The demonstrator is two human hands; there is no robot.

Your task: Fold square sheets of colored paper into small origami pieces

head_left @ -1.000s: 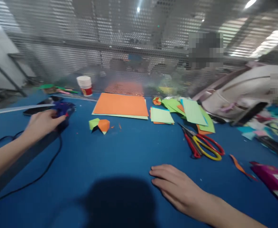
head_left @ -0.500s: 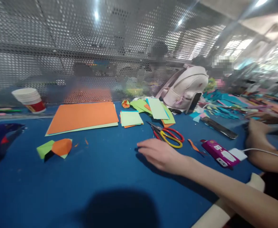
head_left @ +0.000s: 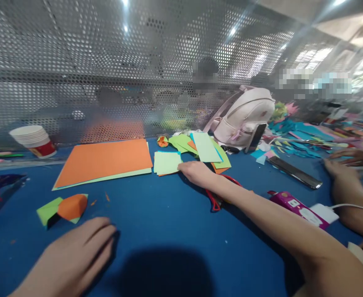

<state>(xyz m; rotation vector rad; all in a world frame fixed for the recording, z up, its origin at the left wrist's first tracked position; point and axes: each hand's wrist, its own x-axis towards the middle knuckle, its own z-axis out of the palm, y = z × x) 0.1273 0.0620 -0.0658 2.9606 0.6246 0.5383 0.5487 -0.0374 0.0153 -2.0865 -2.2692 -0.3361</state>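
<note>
My right hand [head_left: 195, 173] reaches to the stack of small square papers [head_left: 167, 162], light green on top, and its fingertips pinch the near right corner. My forearm covers most of the scissors; part of a red handle [head_left: 214, 201] shows below it. My left hand [head_left: 76, 251] is over the blue table [head_left: 156, 231] at lower left, fingers loosely extended, holding nothing I can see. Just beyond it is a folded green and orange paper piece [head_left: 72, 207]. Behind lies a stack of large orange sheets [head_left: 107, 161].
Green paper pieces [head_left: 207, 147] and a crumpled orange paper [head_left: 162, 141] lie behind the squares. A pale backpack [head_left: 245, 115] leans at the back. On the right are a black phone [head_left: 294, 172], a purple power bank [head_left: 297, 208] and another person's arm [head_left: 348, 189]. Stacked paper cups [head_left: 34, 141] stand at left.
My right hand has moved forward and left from beside the scissors to the square papers and pinches their corner. My left hand has come into view at lower left.
</note>
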